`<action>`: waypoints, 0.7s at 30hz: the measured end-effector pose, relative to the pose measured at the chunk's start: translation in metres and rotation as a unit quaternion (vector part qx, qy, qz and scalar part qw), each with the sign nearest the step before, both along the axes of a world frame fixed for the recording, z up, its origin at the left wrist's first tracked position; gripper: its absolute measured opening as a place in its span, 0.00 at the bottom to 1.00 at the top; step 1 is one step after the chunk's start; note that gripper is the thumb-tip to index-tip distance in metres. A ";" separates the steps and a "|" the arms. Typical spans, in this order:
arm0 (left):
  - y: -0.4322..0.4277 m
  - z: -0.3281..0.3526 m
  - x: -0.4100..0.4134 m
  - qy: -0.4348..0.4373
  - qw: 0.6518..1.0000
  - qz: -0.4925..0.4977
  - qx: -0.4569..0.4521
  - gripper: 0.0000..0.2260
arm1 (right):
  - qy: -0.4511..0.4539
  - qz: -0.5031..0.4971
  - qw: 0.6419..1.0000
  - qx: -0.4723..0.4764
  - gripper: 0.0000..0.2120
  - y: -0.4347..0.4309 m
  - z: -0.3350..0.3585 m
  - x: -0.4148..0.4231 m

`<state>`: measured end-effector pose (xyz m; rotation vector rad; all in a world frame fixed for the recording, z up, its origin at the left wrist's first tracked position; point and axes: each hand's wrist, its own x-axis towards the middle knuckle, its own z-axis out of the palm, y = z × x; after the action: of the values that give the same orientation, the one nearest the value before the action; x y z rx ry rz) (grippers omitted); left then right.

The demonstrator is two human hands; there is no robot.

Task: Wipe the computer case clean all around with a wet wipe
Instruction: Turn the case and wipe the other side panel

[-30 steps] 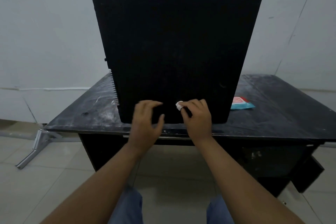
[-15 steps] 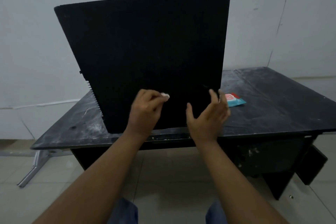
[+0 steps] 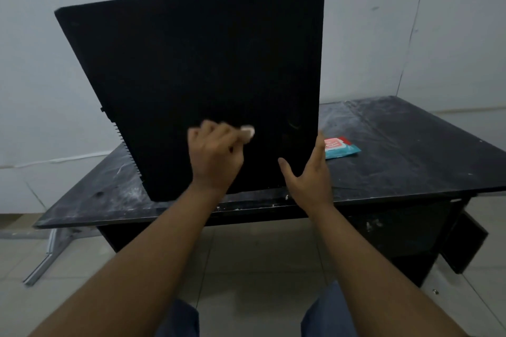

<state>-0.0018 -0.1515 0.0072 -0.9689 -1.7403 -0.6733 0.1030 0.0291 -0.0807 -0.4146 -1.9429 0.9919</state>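
Black computer case; left hand pinches wet wipe; right hand spread; packet label illegible.

I am looking at the black computer case standing on the scuffed dark bench, its broad side panel facing me. The left hand is gripping a small white wet wipe in curled fingers before the lower part of that panel. The hand is blurring, so I am not telling whether the wipe is touching. The right hand is spreading open, fingers straight, at the case's lower right edge. Just beyond that edge a red and teal wipe packet is lying flat on the bench.
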 end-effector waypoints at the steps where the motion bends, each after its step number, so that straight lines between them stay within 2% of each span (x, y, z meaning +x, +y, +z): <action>1: 0.006 0.021 0.000 0.005 0.998 0.018 0.054 0.04 | -0.005 -0.001 1.000 -0.003 0.49 0.000 0.000 0.000; 3: 0.015 0.053 0.000 0.013 0.993 0.028 0.116 0.04 | -0.014 -0.002 1.000 -0.009 0.49 0.000 0.001 0.000; 5: 0.019 0.062 -0.001 0.024 0.994 0.011 0.109 0.04 | -0.018 -0.002 1.000 -0.009 0.49 0.000 0.000 -0.001; 7: 0.018 0.046 0.002 0.035 0.998 -0.009 0.043 0.06 | -0.024 0.000 1.000 -0.012 0.50 0.001 0.000 0.000; 11: 0.003 -0.034 0.006 0.009 0.984 -0.021 -0.178 0.05 | -0.020 0.009 1.000 -0.012 0.51 0.001 -0.001 0.002; 13: -0.002 -0.056 0.008 -0.017 0.977 0.010 -0.213 0.06 | -0.023 0.017 0.999 -0.018 0.50 0.000 0.000 0.003; 16: 0.003 -0.032 0.012 0.018 0.983 0.038 -0.177 0.05 | -0.023 0.019 0.999 -0.022 0.50 0.001 0.001 0.004; 21: 0.033 0.064 0.020 0.029 0.998 0.043 0.032 0.07 | -0.027 0.029 0.999 -0.030 0.48 0.004 -0.004 0.001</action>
<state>0.0179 -0.1182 0.0712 -0.8566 -1.6904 -0.6356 0.1037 0.0328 -0.0849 -0.4254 -1.9868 1.0890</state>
